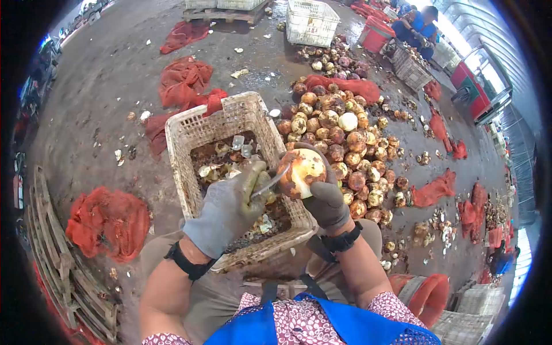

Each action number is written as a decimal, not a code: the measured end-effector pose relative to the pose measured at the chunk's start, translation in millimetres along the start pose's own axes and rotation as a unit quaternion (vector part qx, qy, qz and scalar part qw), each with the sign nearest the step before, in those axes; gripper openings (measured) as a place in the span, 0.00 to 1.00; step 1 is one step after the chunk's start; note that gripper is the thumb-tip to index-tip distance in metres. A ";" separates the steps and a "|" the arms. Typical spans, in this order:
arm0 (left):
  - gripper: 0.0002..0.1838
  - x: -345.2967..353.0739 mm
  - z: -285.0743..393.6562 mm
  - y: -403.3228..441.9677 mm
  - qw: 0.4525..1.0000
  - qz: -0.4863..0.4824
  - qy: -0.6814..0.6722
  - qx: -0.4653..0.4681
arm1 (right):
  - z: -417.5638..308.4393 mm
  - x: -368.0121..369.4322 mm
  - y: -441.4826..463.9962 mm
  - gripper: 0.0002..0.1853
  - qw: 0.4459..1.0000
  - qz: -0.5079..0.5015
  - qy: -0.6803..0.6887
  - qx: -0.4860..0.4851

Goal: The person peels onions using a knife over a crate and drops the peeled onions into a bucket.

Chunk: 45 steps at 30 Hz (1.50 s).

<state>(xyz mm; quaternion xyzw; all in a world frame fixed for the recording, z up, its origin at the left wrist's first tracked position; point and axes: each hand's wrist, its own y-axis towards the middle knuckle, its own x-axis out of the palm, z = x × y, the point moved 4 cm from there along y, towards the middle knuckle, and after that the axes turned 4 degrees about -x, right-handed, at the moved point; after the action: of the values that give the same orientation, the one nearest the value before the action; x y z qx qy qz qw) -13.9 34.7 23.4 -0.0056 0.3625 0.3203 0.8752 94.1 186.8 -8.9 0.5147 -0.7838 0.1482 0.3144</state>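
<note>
Both hands wear gloves. My right hand (329, 198) is wrapped around a large onion (303, 172) with brown, partly peeled skin and pale patches. My left hand (233, 201) is closed on a knife (269, 185), whose thin curved blade lies against the onion's left side. Its handle is mostly hidden in the glove. Beneath the hands stands a dirty white plastic crate (261, 247) with peelings and scraps inside. Just right of the crate, a large heap of onions (356, 141) covers the floor.
Red mesh bags (109, 223) lie on the floor at left and right. Wooden slats (57, 259) are at the left edge. A white crate (312, 24) stands behind the heap. Another person (418, 29) in blue sits at the upper right by a crate (409, 69).
</note>
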 end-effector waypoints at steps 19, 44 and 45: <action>0.16 16.2 -15.6 -9.7 0.976 -0.190 0.087 -0.064 | -13.7 5.7 -2.0 0.43 0.927 0.007 -0.342 -0.156; 0.38 9.9 -0.3 11.1 0.967 -0.002 0.174 0.187 | 3.7 -3.9 -43.5 0.42 0.989 0.034 0.080 0.116; 0.40 11.5 -5.1 12.8 0.981 -0.011 0.124 0.145 | -2.1 -4.9 -36.4 0.40 0.986 0.023 0.125 0.105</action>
<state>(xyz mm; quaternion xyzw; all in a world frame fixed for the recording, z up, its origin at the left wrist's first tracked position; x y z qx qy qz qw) -18.3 50.1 15.1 0.0775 0.5111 0.2510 0.8184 128.9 175.9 -13.8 0.5043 -0.7300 0.2996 0.3508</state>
